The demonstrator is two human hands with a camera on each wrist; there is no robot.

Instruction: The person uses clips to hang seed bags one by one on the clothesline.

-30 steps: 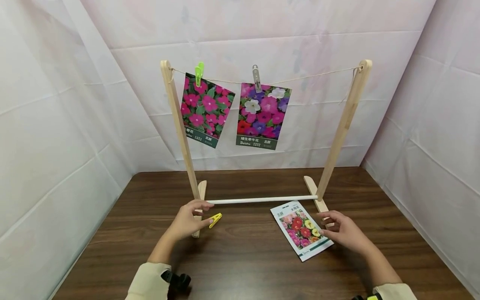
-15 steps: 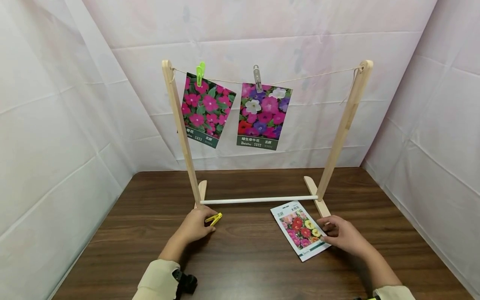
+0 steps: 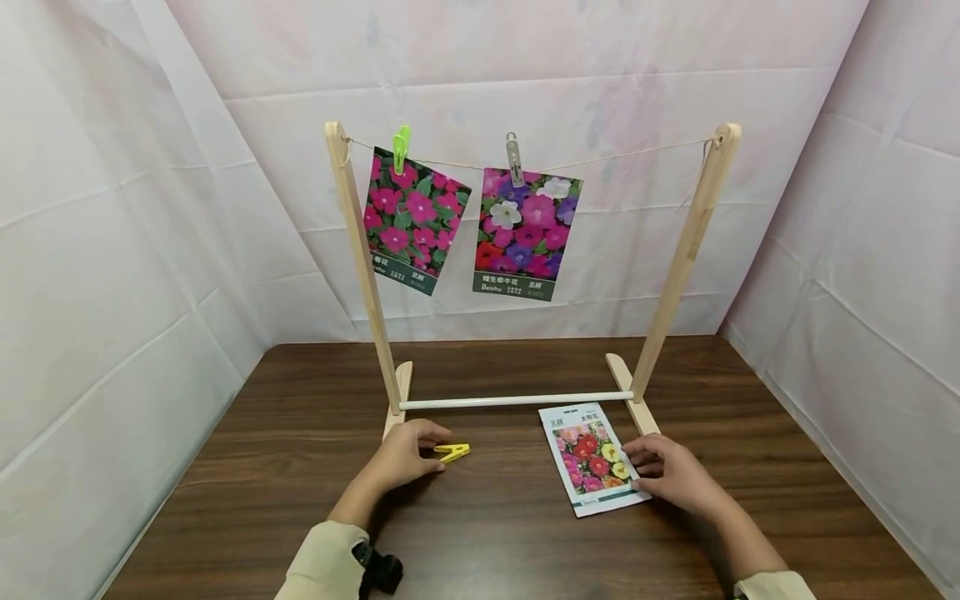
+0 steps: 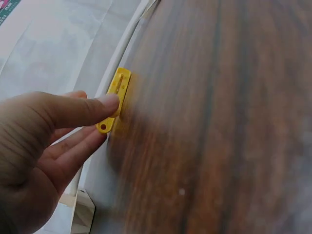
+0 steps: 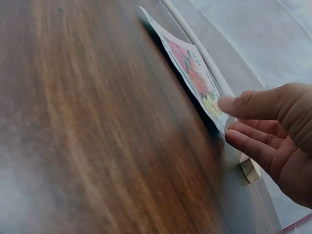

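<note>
The left hand (image 3: pixel 405 457) pinches a yellow clothespin (image 3: pixel 453 452) between thumb and fingers, the peg lying on the dark wooden table (image 3: pixel 487 533) at about 11 o'clock from the near edge's middle. The left wrist view shows the thumb tip on the peg's side and the fingers under its tail. At about 1 o'clock the right hand (image 3: pixel 670 477) rests its fingers on the right edge of a flower seed packet (image 3: pixel 591 457); the right wrist view shows that edge raised off the table between thumb and fingers, so the hand is gripping it lightly.

The step in hand looks like picking up peg and packet together. The next move would call for lifting both clear and raising them to the string (image 3: pixel 637 152).

Farther off, at 12 o'clock, stands a wooden rack (image 3: pixel 678 267) with a white crossbar (image 3: pixel 517 401) low between its posts. On its string a green clothespin (image 3: pixel 401 147) and a grey clothespin (image 3: pixel 513 157) hold two hung packets (image 3: pixel 523 233). The crossbar lies just beyond both hands, and the right foot of the rack sits just beside the packet.
</note>
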